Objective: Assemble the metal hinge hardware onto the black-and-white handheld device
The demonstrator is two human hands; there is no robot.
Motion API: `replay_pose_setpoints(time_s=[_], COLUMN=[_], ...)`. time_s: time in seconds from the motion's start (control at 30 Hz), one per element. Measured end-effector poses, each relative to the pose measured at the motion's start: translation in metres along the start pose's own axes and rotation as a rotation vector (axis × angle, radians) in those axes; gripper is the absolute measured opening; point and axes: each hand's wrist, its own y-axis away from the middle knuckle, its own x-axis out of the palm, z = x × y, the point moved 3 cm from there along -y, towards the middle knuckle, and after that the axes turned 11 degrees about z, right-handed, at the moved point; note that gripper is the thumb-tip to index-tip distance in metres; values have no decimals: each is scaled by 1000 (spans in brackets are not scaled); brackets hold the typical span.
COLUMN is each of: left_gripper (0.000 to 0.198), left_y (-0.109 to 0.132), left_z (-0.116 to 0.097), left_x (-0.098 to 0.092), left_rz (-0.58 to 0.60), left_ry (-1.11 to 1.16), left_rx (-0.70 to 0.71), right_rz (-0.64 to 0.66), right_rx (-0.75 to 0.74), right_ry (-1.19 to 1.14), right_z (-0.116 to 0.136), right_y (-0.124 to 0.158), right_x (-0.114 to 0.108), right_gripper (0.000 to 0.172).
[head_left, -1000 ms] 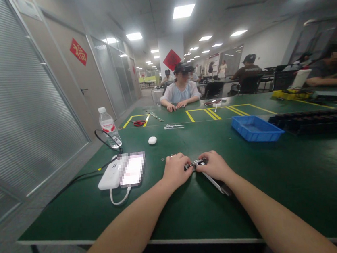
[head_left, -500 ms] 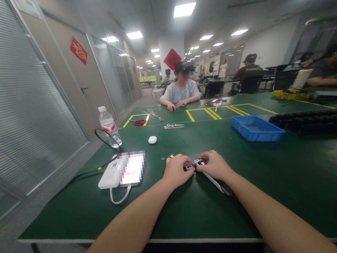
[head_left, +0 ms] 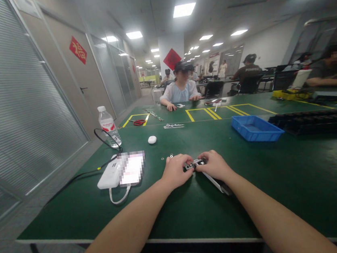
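My left hand (head_left: pixel 178 170) is closed on the left end of a small dark and silver metal part (head_left: pixel 187 166). My right hand (head_left: pixel 216 165) grips a long, narrow silver and dark piece (head_left: pixel 214 182), whose tail slants down to the right under the palm and wrist. Between my fingertips the two pieces meet; whether they are joined I cannot tell. Fingers cover much of both. A few small ring-like parts (head_left: pixel 171 155) lie on the green table (head_left: pixel 177 206) just beyond my left hand.
On the left are a white power bank (head_left: pixel 107 178), a cabled phone (head_left: pixel 132 169) and a water bottle (head_left: pixel 108 127). A white earbud case (head_left: pixel 152 139), red-handled scissors (head_left: pixel 139 122) and a blue tray (head_left: pixel 257 128) lie farther off. A person (head_left: pixel 180 86) sits opposite.
My hands stay in nearly the same place, still holding the pieces. Across the table, the person's hands have moved apart, uncovering a small white item.
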Motion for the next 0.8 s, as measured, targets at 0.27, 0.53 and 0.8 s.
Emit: replay_pose_setpoints(time_s=[0.27, 0.53, 0.8], left_gripper=[18, 22, 25], left_y=[0, 1, 1], left_z=[0, -3, -2], left_x=[0, -1, 0], left_rz=[10, 0, 32], left_ry=[-6, -36, -33], left_rx=[40, 3, -2], right_rz=[19, 23, 20], right_rx=[9, 8, 4], right_ry=[0, 11, 8], right_z=[2, 2, 3], right_y=[0, 1, 2], right_x=[-1, -1, -2], right_gripper=[38, 38, 37])
